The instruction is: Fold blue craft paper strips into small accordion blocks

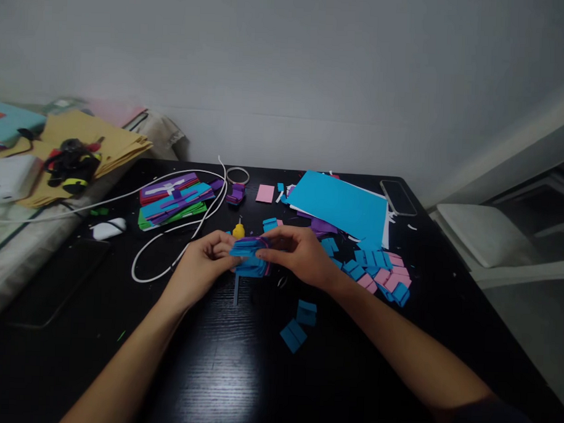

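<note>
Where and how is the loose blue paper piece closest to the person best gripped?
Likely pinched by its near corner, coming in low from the person's side: the blue paper piece lies nearly flat on the black table, with another blue piece just beyond its far side.

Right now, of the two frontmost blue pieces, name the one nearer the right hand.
The upper-right piece; the lower-left piece lies farther from the right hand.

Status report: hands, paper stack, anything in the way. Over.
Left hand and right hand: both gripping folded blue-and-purple paper stack. Stack pinched between them. White cable loops close beside left hand, clear of stack.
</note>
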